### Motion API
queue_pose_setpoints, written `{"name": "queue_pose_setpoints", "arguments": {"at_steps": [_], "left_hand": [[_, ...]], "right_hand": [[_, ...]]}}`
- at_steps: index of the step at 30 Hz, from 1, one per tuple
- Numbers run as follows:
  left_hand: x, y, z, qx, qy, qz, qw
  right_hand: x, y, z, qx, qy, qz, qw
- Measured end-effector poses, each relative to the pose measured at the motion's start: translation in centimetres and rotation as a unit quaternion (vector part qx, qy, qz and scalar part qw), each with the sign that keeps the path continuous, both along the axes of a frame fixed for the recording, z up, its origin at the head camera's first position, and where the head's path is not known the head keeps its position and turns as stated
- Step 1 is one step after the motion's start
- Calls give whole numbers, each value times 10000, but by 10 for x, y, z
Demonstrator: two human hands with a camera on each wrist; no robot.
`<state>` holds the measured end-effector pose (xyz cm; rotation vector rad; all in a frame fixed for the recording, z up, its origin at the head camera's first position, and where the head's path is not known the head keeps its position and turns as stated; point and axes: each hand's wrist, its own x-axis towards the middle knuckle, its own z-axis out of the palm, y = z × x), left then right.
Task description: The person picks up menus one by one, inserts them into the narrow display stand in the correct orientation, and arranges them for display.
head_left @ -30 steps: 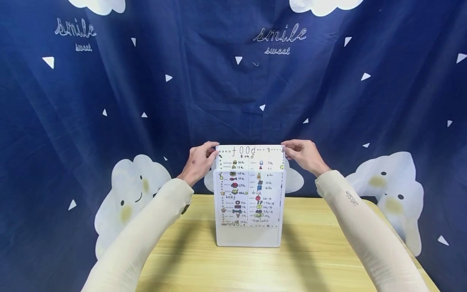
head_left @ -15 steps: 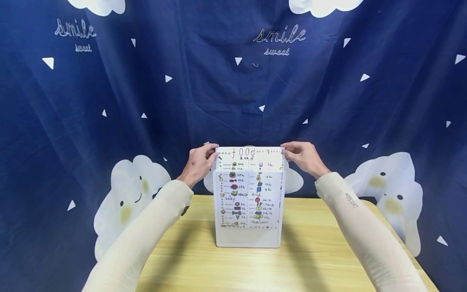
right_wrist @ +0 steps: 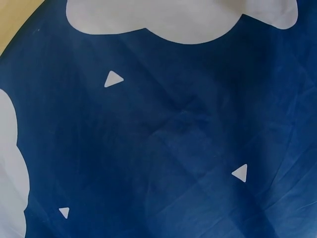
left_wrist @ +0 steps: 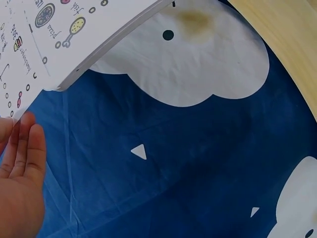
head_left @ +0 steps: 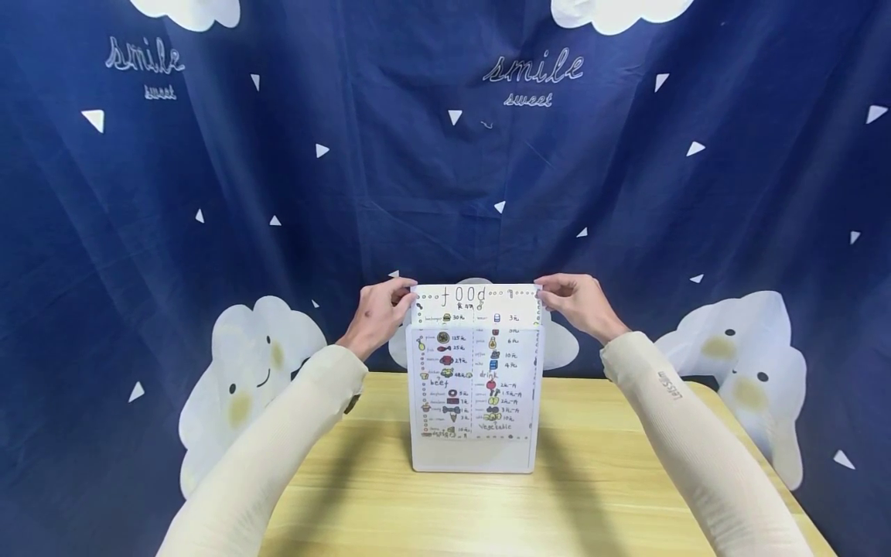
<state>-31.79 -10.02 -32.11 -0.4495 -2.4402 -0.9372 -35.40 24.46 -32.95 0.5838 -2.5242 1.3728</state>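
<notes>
A hand-drawn paper menu (head_left: 501, 308) headed "food" stands upright in the middle of the head view. Most of it sits inside a white display stand (head_left: 473, 456), showing through the front, while its top strip sticks out above the stand's upper edge. At the menu's upper left corner, my left hand (head_left: 376, 316) pinches the paper between thumb and fingers. My right hand (head_left: 581, 304) pinches the opposite upper corner. The left wrist view has the menu corner (left_wrist: 17, 74) against the fingers of the left hand (left_wrist: 22, 193). No hand shows in the right wrist view.
The stand rests on a light wooden table (head_left: 599, 464) whose right edge slants toward the front. Behind hangs a dark blue curtain (head_left: 431, 193) with white clouds, small triangles and "smile" lettering.
The menu has slid a little farther down into the stand, so less of it sticks out on top. Both hands have come down slightly with it, and the stand has kept its place.
</notes>
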Motion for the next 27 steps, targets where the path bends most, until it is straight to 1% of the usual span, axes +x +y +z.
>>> {"name": "queue_pose_setpoints", "arguments": {"at_steps": [5,9,16,22,27], "left_hand": [[0,-1,-1,15,6,-8,10000],[0,-2,-2,84,-27,-4,10000],[1,-2,-4,102,149,-110,9998],[2,-2,-5,100,56,-91,9999],[2,-2,-7,58,51,-69,9999]], "right_hand": [[1,0,-1,-59,-31,91,9999],[1,0,-4,-14,-17,72,10000],[1,0,-7,-47,70,142,9999],[2,0,-9,27,66,85,9999],[4,1,-10,24,30,128,9999]]}}
